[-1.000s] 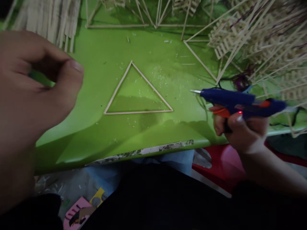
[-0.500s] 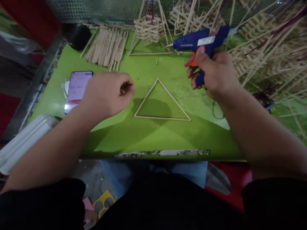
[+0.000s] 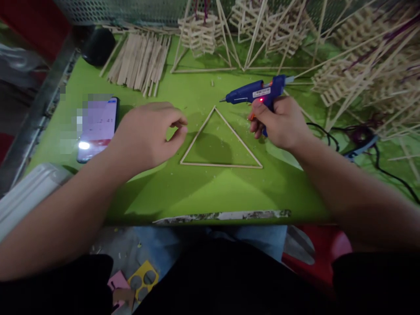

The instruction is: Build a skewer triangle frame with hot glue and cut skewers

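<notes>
My right hand grips a blue glue gun with an orange trigger and a small lit red light. Its nozzle points left, a little above and right of the top corner of a triangle of thin wooden sticks lying flat on the green table. To the left of that triangle hovers my left hand, fingers curled and thumb close to the forefinger. Green shows through the loop they form, and I see nothing held there.
Loose wooden sticks lie in a pile at the back left, beside a black rounded object. A lit phone is left of my left hand. Stick structures crowd the back and right. A black cable trails at right.
My right hand has brought the glue gun down and left, its nozzle now closer to the triangle's top corner. My left hand's curl has loosened slightly. The camera view has shifted a little.
</notes>
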Action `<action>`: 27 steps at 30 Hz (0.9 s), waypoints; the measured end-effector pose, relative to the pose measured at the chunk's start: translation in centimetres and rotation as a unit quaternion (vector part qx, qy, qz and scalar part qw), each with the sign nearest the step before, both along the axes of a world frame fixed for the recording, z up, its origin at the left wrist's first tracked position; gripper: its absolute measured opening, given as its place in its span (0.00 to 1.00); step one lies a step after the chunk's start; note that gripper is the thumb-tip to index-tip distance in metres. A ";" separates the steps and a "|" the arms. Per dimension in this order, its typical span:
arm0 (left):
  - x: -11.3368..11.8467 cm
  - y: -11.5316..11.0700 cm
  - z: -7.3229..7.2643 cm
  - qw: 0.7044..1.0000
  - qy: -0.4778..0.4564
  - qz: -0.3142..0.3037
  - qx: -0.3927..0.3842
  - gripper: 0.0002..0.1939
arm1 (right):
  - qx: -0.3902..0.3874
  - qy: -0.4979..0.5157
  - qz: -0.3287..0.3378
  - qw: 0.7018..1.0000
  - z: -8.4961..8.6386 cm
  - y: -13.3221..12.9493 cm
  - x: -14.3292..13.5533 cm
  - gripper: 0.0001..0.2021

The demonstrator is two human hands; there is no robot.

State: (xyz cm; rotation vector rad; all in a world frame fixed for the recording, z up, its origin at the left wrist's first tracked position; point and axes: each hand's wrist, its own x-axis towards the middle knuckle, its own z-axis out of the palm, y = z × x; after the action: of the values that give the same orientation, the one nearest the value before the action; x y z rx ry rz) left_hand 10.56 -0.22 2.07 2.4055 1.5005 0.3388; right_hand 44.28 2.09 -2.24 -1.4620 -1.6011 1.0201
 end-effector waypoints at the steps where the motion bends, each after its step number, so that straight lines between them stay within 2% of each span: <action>1: 0.0 0.0 0.0 1.000 0.003 -0.002 0.003 0.16 | -0.004 -0.001 -0.006 1.000 -0.2 0.1 0.0 0.33; 6: 0.3 0.2 -0.4 0.998 0.034 -0.052 0.010 0.23 | 0.010 0.035 0.002 0.999 -1.2 0.4 -0.3 0.30; 11: 1.1 0.6 -1.7 0.994 0.045 -0.097 -0.001 0.26 | -0.008 0.116 0.038 0.992 -0.6 0.4 -1.6 0.31; 16: 1.5 0.8 -2.3 0.990 0.038 -0.137 -0.018 0.29 | -0.015 0.144 0.036 0.989 -0.3 0.2 -2.6 0.28; 21: 1.6 1.0 -2.7 0.989 0.040 -0.143 -0.013 0.28 | -0.021 0.154 0.051 0.987 -0.9 0.2 -2.9 0.28; 27: 1.6 1.2 -2.8 0.989 0.041 -0.142 -0.012 0.27 | -0.039 0.170 0.031 0.984 -1.2 0.3 -2.9 0.24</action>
State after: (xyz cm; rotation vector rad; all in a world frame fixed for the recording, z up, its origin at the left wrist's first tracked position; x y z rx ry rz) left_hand 12.18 0.96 -0.76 2.5945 1.1619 0.1594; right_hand 41.37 2.37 -3.48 -1.2149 -1.3801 1.3042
